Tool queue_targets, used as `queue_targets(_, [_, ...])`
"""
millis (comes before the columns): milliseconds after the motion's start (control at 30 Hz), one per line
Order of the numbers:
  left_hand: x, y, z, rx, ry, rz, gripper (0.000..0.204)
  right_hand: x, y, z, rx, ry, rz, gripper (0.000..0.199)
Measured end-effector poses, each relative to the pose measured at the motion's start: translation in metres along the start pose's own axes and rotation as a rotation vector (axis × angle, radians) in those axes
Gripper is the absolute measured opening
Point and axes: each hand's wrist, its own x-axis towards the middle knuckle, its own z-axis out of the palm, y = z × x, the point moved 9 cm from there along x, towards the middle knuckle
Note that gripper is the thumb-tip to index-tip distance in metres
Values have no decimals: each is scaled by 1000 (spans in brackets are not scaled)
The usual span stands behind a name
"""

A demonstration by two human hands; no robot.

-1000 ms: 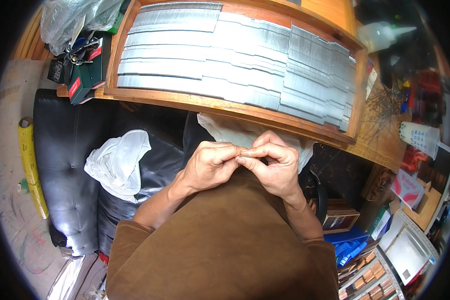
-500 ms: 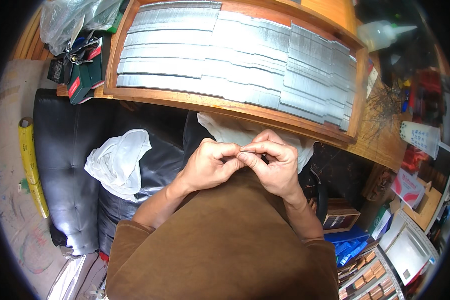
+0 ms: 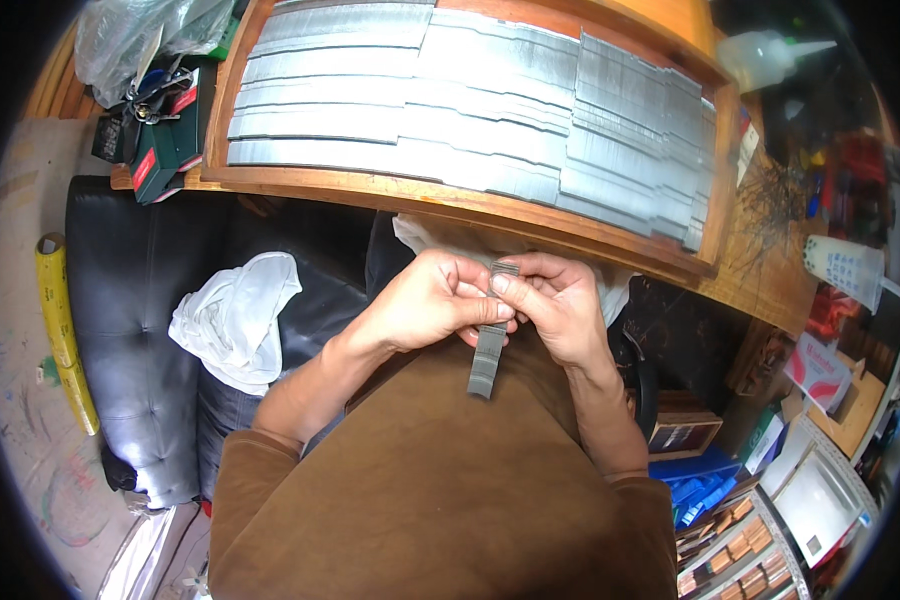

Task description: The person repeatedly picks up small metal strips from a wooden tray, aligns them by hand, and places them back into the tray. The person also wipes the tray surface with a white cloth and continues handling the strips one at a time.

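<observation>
Head view, the sole view available: a narrow grey strip (image 3: 484, 364), apparently metal and marked with fine crosswise lines, is located between the two hands, in front of the brown garment (image 3: 440, 480) and on the near side of the wooden tray (image 3: 400, 190). The left hand (image 3: 422, 303) pinches the strip near its middle, thumb on the upper face; the fingers beneath are partly hidden. The right hand (image 3: 562, 308) grips it near the far end, thumb likewise on top and bent fingers behind. The near end hangs free, pointing toward the body. Whether the strip is one piece or several laid together cannot be determined. Assessed handling: light, thin and smooth-faced, liable to slip if held loosely; the crosswise lines suggest it may flex or part along them, though stiffness is unconfirmed. Recommended hold: flat faces between thumb and fingers, at two spots, clear of edges that may be sharp. Similar-looking grey strips (image 3: 490, 95) lie in overlapping rows within the tray. A white cloth (image 3: 238, 320) lies on the black seat (image 3: 130, 330) to the left.
</observation>
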Motion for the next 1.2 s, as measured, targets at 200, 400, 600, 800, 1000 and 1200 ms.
queue_targets(200, [15,-4,-2,17,-31,-8,17,4,9,-16,-5,66,-12,22])
queue_targets(400, [15,-1,2,30,-44,1,16,2,4,-16,23,55,-46,22])
queue_targets(600, [10,1,3,27,-50,14,14,-1,2,-11,40,-7,-39,22])
queue_targets(800, [-3,8,7,-85,-35,16,13,-16,-18,4,40,-86,-56,34])
queue_targets(1000, [-15,21,-6,-85,219,253,14,-60,-14,-7,-403,-2,-120,25])
queue_targets(1200, [-11,24,11,-144,245,374,15,-67,8,-27,-369,139,-113,24])
